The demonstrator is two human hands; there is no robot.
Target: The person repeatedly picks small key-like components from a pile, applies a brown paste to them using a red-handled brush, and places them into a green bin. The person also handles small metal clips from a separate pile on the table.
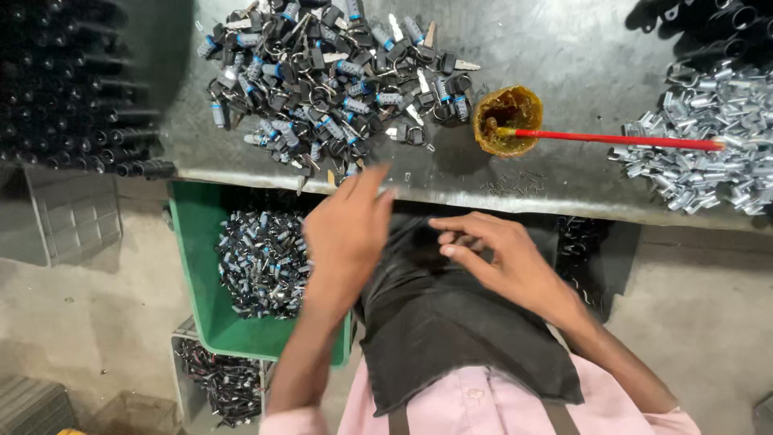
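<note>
Keys (334, 76) with black heads and small lock parts sit heaped on the grey metal bench (555, 48), top centre, just past the fingertips, presumably so single pieces can be picked without leaning. Far left, black tubes (76, 89) are stacked out of the way. Green bin (193, 266) hangs below the bench edge with a mound of small dark-and-silver parts (262, 262), likely placed to catch or feed pieces at lap level; a lower crate (217, 379) holds more. Left hand (346, 238) is raised toward the heap, fingers loosely extended, motion-blurred; can't tell if it pinches anything. Right hand (503, 262) rests over the dark apron (451, 322), fingers half curled, nothing visible in them. Further right: amber grease pot (507, 121) with a red-handled brush (620, 138) laid across it, then a pile of silver cylinders (713, 145).
</note>
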